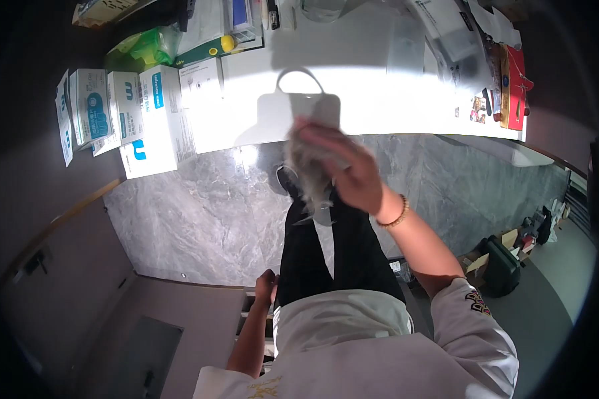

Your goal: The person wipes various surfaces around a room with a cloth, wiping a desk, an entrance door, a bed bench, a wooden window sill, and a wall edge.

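Observation:
My right hand, wearing a beaded bracelet at the wrist, is raised in front of the white table's near edge. It is closed on a crumpled greyish, translucent thing that hangs down in loose wisps. Motion blurs both, so I cannot tell whether this is thin plastic or cloth. Low beside my left thigh is my left hand, its fingers curled; whatever they may hold is hidden.
The white table carries several white-and-blue boxes at left and a green bag. At right lie plastic packets and a red box. A dark green bin-like container stands on the floor.

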A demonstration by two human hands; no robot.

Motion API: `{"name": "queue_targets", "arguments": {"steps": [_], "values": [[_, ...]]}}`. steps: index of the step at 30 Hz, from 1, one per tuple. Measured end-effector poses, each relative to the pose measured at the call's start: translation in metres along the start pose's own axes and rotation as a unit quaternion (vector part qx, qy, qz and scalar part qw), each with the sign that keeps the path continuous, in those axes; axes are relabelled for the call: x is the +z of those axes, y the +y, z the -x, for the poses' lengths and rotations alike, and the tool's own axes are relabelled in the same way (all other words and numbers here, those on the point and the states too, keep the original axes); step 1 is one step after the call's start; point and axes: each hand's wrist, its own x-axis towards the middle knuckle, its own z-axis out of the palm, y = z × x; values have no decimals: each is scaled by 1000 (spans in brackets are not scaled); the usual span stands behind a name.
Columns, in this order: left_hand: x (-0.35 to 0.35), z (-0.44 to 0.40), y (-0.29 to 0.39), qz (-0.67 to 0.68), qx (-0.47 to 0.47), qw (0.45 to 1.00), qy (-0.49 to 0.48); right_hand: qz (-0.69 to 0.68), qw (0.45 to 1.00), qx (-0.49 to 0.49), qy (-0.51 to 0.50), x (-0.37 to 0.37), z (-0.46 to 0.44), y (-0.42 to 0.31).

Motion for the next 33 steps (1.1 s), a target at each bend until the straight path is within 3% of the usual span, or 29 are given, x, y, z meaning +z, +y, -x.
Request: {"name": "queue_targets", "arguments": {"steps": [2,4,8,10,16,20,22,24,27,30,33], "values": [[0,0,4,6,-9,1000,-5,123,989,-19,75,-21,-5,13],[-1,-3,4,14,-20,1000,-2,423,906,-1,18,-20,-15,19],[-4,0,1,6,-41,999,-4,444,893,24,73,28,-26,19],[-4,3,-4,12,-51,999,-5,412,900,-69,128,57,-32,35],[1,3,-16,30,-33,999,-1,447,889,-79,62,103,-48,30],[3,5,-21,19,-23,999,10,395,905,-157,17,118,-52,29],[0,6,-22,11,-17,1000,16,312,924,-211,-64,106,-55,29],[-2,7,-23,22,-29,999,14,286,938,-187,-52,93,-50,32],[1,10,-26,45,-53,998,9,392,909,-58,127,82,-51,35],[-2,11,-30,61,-63,996,4,363,925,-80,79,104,-50,28],[-9,11,-20,29,-80,996,14,382,908,-161,57,128,-48,29]]}}
